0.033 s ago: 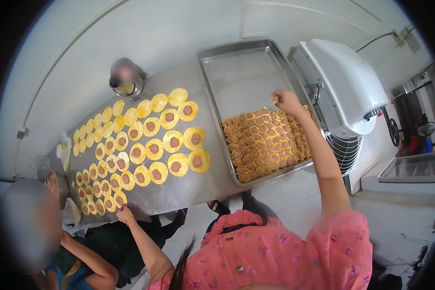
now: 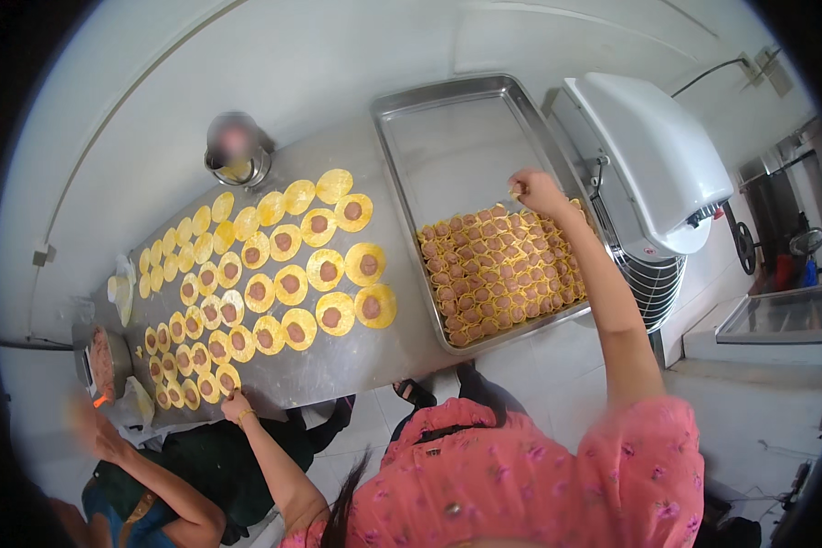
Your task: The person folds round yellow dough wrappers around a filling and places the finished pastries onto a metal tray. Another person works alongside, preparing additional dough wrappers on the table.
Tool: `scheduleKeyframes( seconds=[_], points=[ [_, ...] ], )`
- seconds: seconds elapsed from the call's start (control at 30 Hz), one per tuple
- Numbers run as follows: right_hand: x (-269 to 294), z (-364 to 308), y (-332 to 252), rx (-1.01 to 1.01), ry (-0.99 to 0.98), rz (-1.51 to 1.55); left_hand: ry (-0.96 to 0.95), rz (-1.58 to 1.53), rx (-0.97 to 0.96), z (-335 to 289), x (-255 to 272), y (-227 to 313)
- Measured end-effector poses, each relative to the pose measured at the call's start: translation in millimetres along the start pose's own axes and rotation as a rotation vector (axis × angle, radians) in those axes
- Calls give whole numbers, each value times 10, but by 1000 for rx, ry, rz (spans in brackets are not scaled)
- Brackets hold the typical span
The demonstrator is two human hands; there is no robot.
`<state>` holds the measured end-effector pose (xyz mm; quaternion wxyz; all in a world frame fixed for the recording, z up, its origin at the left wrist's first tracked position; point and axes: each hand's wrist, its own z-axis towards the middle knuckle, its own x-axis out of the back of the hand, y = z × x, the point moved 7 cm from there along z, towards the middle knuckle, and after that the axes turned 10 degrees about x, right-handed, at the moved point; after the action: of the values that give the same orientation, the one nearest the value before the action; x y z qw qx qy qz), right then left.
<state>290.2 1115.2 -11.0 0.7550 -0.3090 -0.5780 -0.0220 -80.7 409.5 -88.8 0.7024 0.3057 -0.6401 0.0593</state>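
Over the metal tray [image 2: 447, 137] on the right, my right hand [image 2: 539, 192] is closed, its fingertips pinching a small dumpling [image 2: 519, 190], mostly hidden by the fingers. Below it, rows of open-topped yellow dumplings [image 2: 502, 274] with pinkish filling pack the tray's near half. At the table's front edge, my left hand [image 2: 238, 406] is closed, fingertips at the rim of a round yellow dumpling wrapper [image 2: 227, 376] with a lump of filling in its middle. Many such wrappers [image 2: 324, 269] lie in rows on the steel table [image 2: 338, 365]; those farther back [image 2: 299, 196] are bare.
A metal cup [image 2: 247, 169] stands at the table's back edge. A bowl of ground filling [image 2: 102, 363] and a plastic bag [image 2: 137, 402] are at the left end, where a co-worker's hand [image 2: 100, 434] is. A large white machine [image 2: 648, 155] borders the tray's right side.
The co-worker's head has moved out of the left side, uncovering the bowl, an orange object and that person's blurred hand. My own hands stay nearly where they were.
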Motion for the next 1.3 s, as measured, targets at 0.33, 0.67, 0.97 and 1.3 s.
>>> scheduleKeyframes(
  seconds=[0.33, 0.67, 0.97, 1.3],
  points=[
    [-297, 24, 83, 151, -252, 115, -21, -35, 51, 53, -143, -52],
    [-393, 52, 113, 148, -333, 96, -129, -151, 196, 22, -90, -11],
    [-385, 60, 153, 25, -296, 123, -4, 55, 119, -44, 44, 103],
    [-413, 69, 154, 26, -296, 64, -292, -524, 352, 27, -99, -35]
  ],
)
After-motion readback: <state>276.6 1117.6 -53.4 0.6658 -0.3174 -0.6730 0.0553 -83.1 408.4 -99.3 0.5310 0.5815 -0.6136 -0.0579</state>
